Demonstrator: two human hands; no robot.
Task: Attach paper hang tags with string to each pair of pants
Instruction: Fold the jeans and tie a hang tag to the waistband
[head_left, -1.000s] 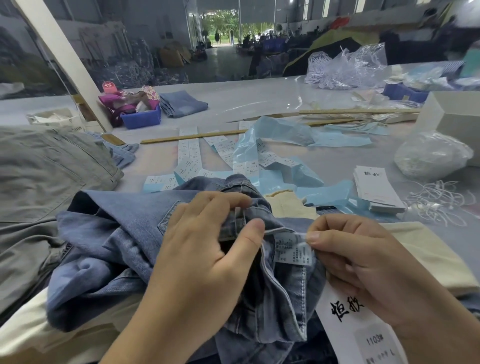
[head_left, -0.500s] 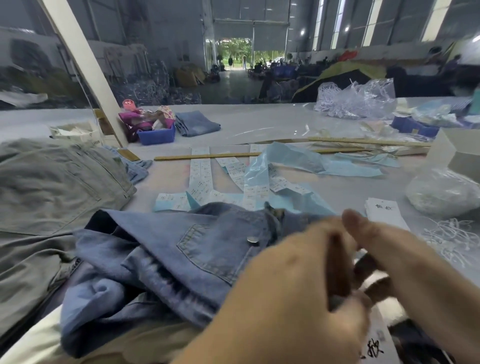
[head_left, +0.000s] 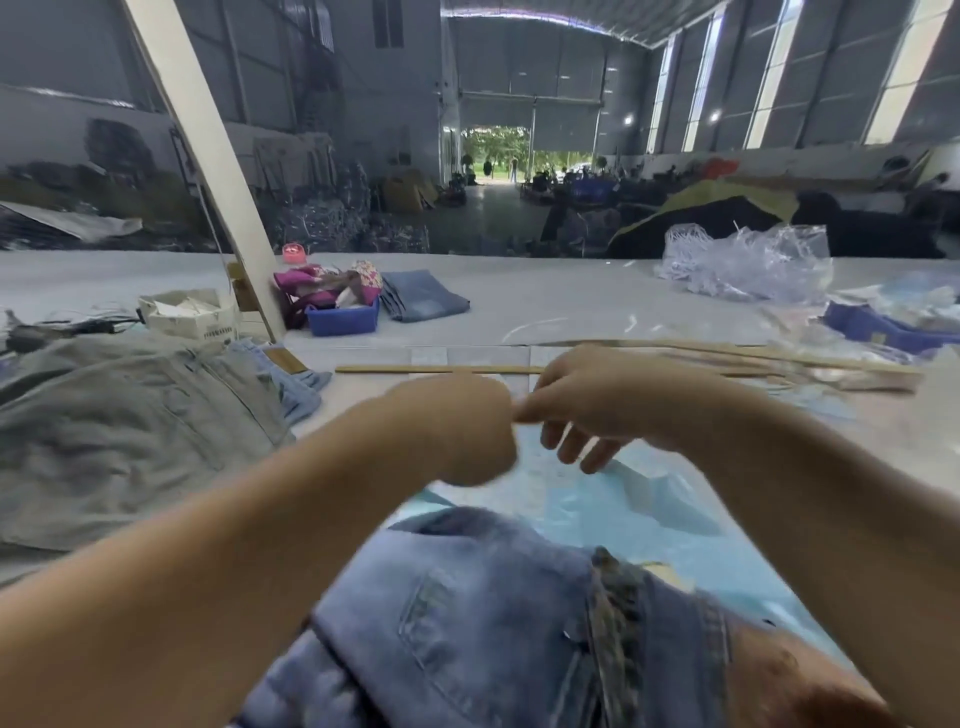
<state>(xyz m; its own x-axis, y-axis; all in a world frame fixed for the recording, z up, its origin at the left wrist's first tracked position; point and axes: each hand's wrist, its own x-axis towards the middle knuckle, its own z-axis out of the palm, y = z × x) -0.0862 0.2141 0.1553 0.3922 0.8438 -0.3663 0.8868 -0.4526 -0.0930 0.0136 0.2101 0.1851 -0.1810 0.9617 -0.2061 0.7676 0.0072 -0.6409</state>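
Head view: a person is holding both bare arms out over a work table, the two hands meeting in mid-air above it. The left hand (head_left: 457, 431) is curling into a fist, and whether anything is sitting inside it cannot be told through the motion blur. The right hand (head_left: 597, 400) is pointing its thumb and forefinger toward that fist, tips pressed together as if pinching, while its other fingers are hanging loosely downward; what lies between the pinching tips is too small and blurred to tell. Below the hands and nearer the person, a pair of blue denim pants (head_left: 498, 618) is lying bunched on the table, a pocket and the dark waistband facing up. Light blue plastic sheets (head_left: 639, 504) are lying just beyond the pants, under the hands. A pile of grey-green pants (head_left: 119, 431) is resting to the left. Farther back, a long wooden stick (head_left: 436, 369) is lying across the grey table (head_left: 597, 306), with a blue bin (head_left: 343, 319), a folded piece of denim (head_left: 423, 296) and a crumpled clear plastic bag (head_left: 748, 262) beyond it.
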